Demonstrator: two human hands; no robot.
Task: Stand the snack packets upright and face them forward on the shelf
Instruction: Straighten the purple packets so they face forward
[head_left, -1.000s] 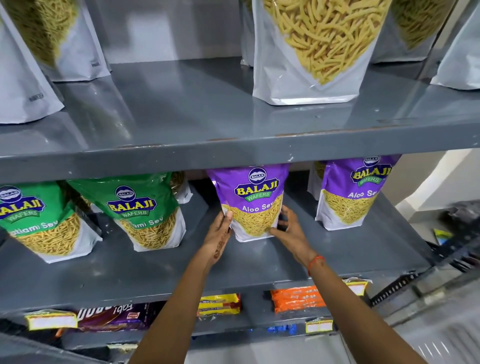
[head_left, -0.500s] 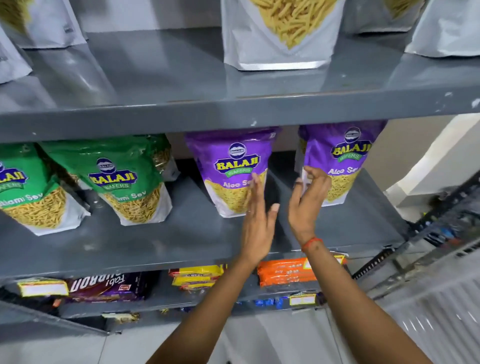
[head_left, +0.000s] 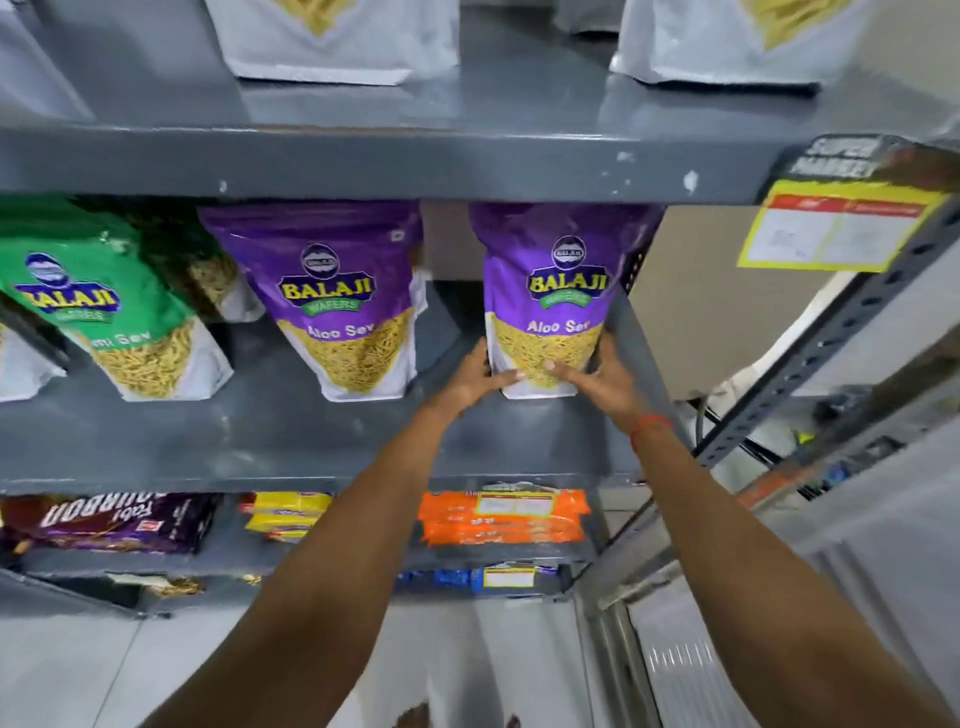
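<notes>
Two purple Balaji Aloo Sev packets stand upright on the grey middle shelf (head_left: 291, 436), fronts facing me. The right purple packet (head_left: 558, 291) is held at its base from both sides: my left hand (head_left: 475, 376) on its left lower corner, my right hand (head_left: 597, 379) on its right lower corner, thumbs across its front. The left purple packet (head_left: 337, 306) stands free beside it. A green Balaji packet (head_left: 109, 317) leans at the left, with another packet partly hidden behind it.
White sev pouches (head_left: 332, 41) stand on the upper shelf. Below are a brown Bourbon biscuit pack (head_left: 109, 522), yellow packs (head_left: 285, 514) and orange packs (head_left: 498, 519). A yellow price label (head_left: 831, 228) hangs on the perforated upright at the right.
Both hands left the left purple packet, moved right and closed around the base of the right purple packet. The view shifted right and down.
</notes>
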